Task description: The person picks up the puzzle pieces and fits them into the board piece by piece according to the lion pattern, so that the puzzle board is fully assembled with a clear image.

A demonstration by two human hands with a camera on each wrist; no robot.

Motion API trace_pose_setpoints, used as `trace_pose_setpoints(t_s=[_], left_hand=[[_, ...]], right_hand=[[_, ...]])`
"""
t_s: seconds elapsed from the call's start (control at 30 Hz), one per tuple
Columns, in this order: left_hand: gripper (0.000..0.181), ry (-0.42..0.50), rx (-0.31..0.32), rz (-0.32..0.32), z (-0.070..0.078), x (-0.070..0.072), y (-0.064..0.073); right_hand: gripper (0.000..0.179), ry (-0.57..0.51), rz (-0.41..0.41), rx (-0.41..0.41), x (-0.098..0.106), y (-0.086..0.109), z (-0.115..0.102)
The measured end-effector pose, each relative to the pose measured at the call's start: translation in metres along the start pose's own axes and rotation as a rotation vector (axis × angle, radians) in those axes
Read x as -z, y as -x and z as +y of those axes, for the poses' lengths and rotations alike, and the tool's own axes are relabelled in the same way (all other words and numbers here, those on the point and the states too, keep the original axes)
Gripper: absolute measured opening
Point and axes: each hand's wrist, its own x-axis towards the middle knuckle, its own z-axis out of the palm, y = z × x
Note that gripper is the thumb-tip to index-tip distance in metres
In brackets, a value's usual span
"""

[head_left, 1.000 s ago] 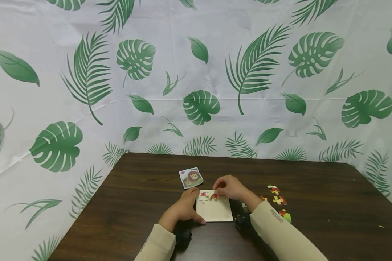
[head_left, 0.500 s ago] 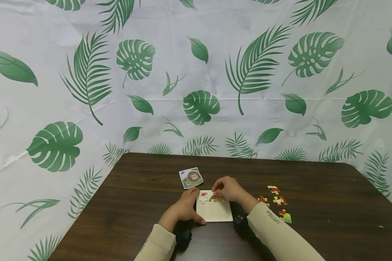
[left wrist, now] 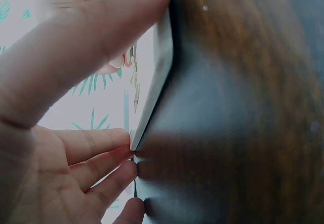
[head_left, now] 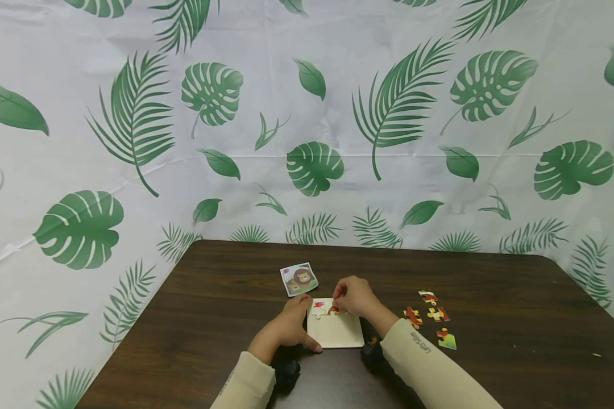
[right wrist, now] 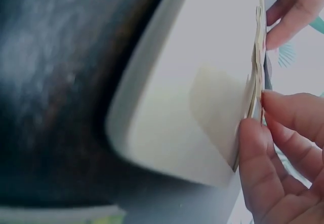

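A square pale wooden puzzle board (head_left: 336, 335) lies on the dark table. At its far left corner is a piece with a pink flower (head_left: 318, 305), and a red-and-yellow puzzle piece (head_left: 333, 310) lies against that one's right side. My left hand (head_left: 285, 325) holds the board along its left side, thumb at the near corner and fingertips at the far corner. In the left wrist view the fingers (left wrist: 96, 145) meet the board's edge. With thumb and fingertips, my right hand (head_left: 357, 295) pinches the red-and-yellow piece at the board's far edge, partly hiding it.
Behind the board lies a square lion picture card (head_left: 299, 279). Several loose puzzle pieces lie on the table to the right, among them a green-and-red piece (head_left: 446, 338) and a red piece (head_left: 412, 316). A leaf-print cloth (head_left: 312, 113) hangs behind the table (head_left: 225, 272).
The right hand has brought the red-and-yellow piece against the flower piece, and its forearm has shifted slightly left, uncovering more of a loose red piece. The left hand has stayed in place.
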Motion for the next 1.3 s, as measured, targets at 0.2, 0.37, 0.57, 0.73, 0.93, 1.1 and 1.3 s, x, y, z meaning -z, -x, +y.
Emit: trace_pose_setpoints(t_s=[0.2, 0.37, 0.57, 0.73, 0.93, 1.1, 1.3], left_hand=[[0.090, 0.003, 0.007, 0.000, -0.0002, -0.0001, 0.0001], [0.091, 0.003, 0.013, -0.003, 0.0001, -0.0002, 0.0001], [0.092, 0.009, 0.017, -0.002, 0.0005, 0.0000, 0.0000], [0.093, 0.008, 0.023, -0.006, 0.0005, 0.0002, 0.0004], [0.094, 0.005, 0.024, -0.011, 0.0008, 0.0003, 0.0008], [0.094, 0.008, 0.024, -0.012, 0.0011, 0.0003, 0.0011], [0.095, 0.018, 0.023, -0.012, 0.0008, 0.0000, 0.0012]], right_hand=[[0.020, 0.021, 0.034, -0.023, -0.0019, 0.0012, -0.0054], [0.021, 0.014, 0.031, -0.048, -0.0034, 0.0013, -0.0072], [0.022, 0.028, 0.026, -0.082, -0.0044, 0.0004, -0.0068], [0.024, 0.042, 0.035, -0.076, -0.0052, 0.0001, -0.0068], [0.024, 0.055, 0.041, -0.069, -0.0057, 0.0012, -0.0077], [0.024, 0.063, 0.036, -0.082, -0.0060, 0.0009, -0.0086], [0.025, 0.075, 0.023, -0.080, -0.0066, 0.0006, -0.0097]])
